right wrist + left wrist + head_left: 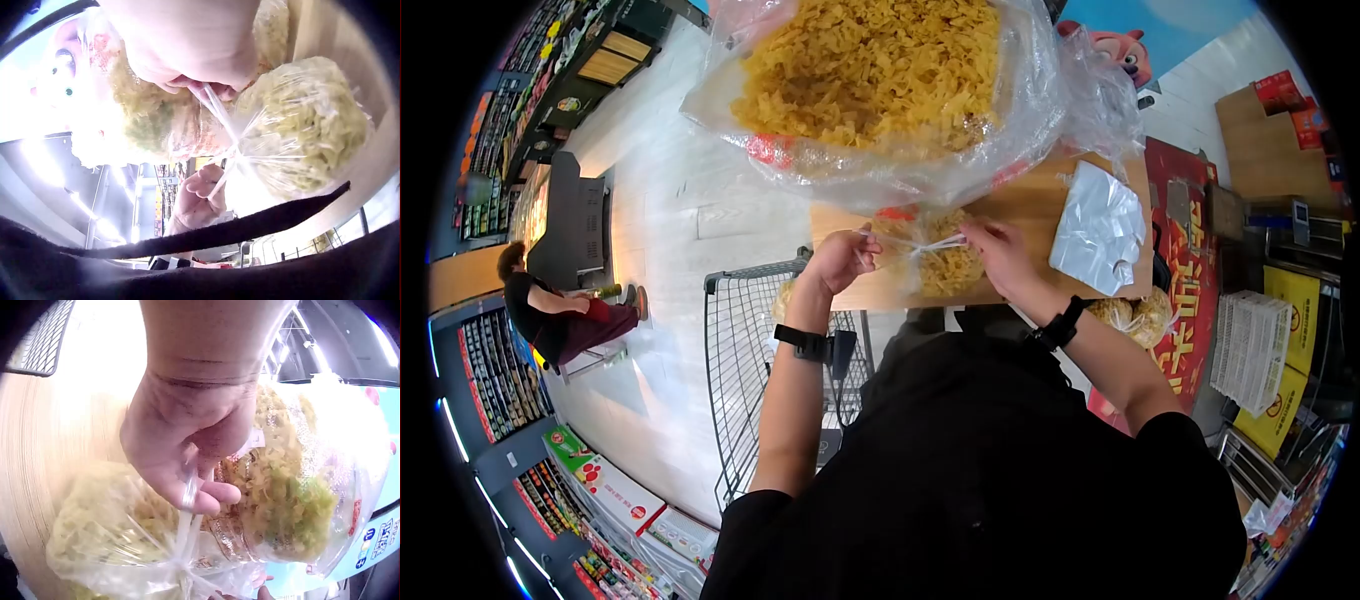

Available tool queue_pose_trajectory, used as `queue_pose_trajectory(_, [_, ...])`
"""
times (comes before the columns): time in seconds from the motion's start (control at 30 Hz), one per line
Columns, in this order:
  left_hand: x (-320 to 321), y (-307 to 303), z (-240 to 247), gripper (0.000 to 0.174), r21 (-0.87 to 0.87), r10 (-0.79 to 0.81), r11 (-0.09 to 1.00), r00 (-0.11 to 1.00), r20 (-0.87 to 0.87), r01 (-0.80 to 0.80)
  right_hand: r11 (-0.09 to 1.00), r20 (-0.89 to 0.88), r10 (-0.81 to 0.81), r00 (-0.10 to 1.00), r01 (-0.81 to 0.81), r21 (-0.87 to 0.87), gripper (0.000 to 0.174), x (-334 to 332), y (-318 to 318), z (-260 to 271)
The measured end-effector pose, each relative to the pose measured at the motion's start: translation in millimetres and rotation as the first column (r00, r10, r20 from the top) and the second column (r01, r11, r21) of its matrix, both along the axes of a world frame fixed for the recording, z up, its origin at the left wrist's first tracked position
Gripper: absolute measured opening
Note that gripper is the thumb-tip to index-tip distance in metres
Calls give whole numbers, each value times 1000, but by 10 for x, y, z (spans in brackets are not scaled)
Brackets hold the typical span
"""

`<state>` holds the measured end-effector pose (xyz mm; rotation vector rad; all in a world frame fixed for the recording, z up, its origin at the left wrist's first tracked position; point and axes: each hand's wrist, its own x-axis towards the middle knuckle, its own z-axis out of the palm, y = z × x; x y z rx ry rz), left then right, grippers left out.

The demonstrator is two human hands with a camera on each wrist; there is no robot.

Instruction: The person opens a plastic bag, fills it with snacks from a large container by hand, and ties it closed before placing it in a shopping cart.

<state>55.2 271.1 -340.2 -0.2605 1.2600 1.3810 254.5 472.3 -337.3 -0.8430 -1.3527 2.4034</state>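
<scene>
A clear plastic bag of yellow, flaky food (945, 268) lies on the wooden table's near edge, its neck drawn into a knot (237, 153). My left hand (842, 260) pinches one twisted end of the bag; in the left wrist view that hand (187, 444) has the strip between thumb and fingers. The other twisted end is pinched by my right hand (1003, 258), also seen in the right wrist view (187, 50). Both ends stretch out sideways from the knot. Just beyond stands a large open bag of the same food (870, 80).
A stack of flat plastic bags (1097, 228) lies on the table (1020, 215) at the right. A wire shopping cart (740, 370) stands at the near left. More filled bags (1138, 318) sit beside the table's right end. A person (550, 310) is at the far left.
</scene>
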Motion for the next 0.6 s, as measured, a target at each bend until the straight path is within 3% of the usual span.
queue_pose_trajectory(0.03, [22, -24, -25, 15, 51, -54, 997, 998, 26, 53, 996, -10, 49, 999, -49, -76, 14, -6, 28, -77])
queue_pose_trajectory(0.1, [58, -69, -94, 14, 159, -166, 975, 984, 66, 154, 915, -203, 110, 973, -179, -362, 16, -86, 102, -243])
queue_pose_trajectory(0.13, [151, -10, -12, 16, 159, -157, 974, 986, -50, 163, 838, -300, 116, 947, -256, -483, 20, -114, 112, -223])
queue_pose_trajectory(0.23, [413, 169, 440, 19, 166, -64, 983, 991, -114, 82, 884, -95, 312, 946, -325, -336, 29, -146, 105, 69])
queue_pose_trajectory(0.27, [412, 122, 327, 25, 244, -118, 960, 988, -104, 140, 915, -57, 342, 938, -346, -208, 32, -154, 43, 53])
queue_pose_trajectory(0.33, [570, 222, 484, 29, 198, -171, 958, 967, -190, 208, 920, 29, 387, 922, -388, 58, 38, -162, -87, 16])
queue_pose_trajectory(0.43, [619, 261, 428, 38, 138, -291, 923, 887, -358, 358, 833, 31, 462, 887, -445, 328, 40, -153, -124, 61])
queue_pose_trajectory(0.53, [693, 306, 436, 30, 123, -331, 907, 862, -384, 403, 814, 67, 499, 864, -494, 308, 42, -141, -56, -84])
queue_pose_trajectory(0.6, [721, 366, 311, 23, 83, -419, 866, 805, -419, 494, 842, -42, 443, 896, -400, 361, 39, -195, -163, -312])
